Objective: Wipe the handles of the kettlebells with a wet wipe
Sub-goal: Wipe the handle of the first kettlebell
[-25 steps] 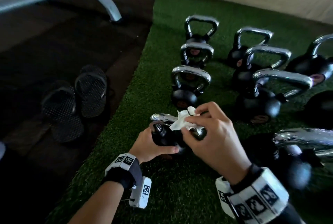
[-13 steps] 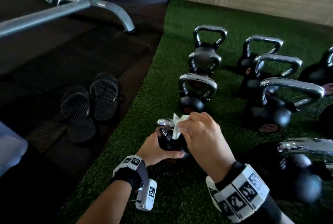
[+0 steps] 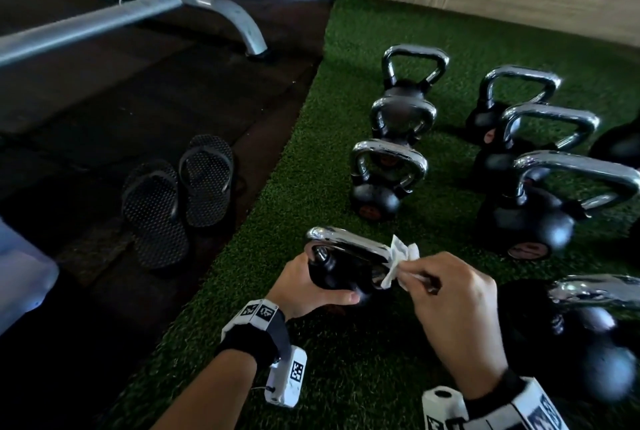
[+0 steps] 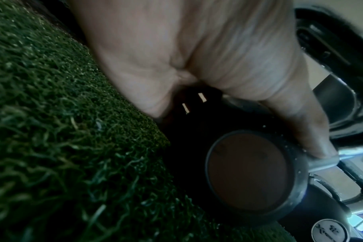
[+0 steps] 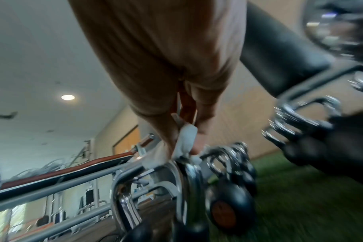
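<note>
- A strip of green turf (image 3: 277, 222) runs beside dark gym flooring, with a wood-panelled wall behind.
- Nearest, at the turf's left edge, the left hand (image 3: 304, 286) grips the black body of a tilted kettlebell (image 3: 337, 272). The right hand (image 3: 450, 305) pinches a wet wipe (image 3: 398, 261) against the right end of its chrome handle (image 3: 346, 242).
- Judging by this, the task is mid-way at best; the other kettlebells (image 3: 388, 180) farther back stand untouched now.
- Whether any is already clean cannot be told; the right wrist view is blurred.

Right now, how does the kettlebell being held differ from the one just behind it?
The held kettlebell is tipped, gripped by the left hand, wet wipe at its handle. The kettlebell behind stands upright on the turf, untouched. Both have black bodies and chrome handles.
</note>
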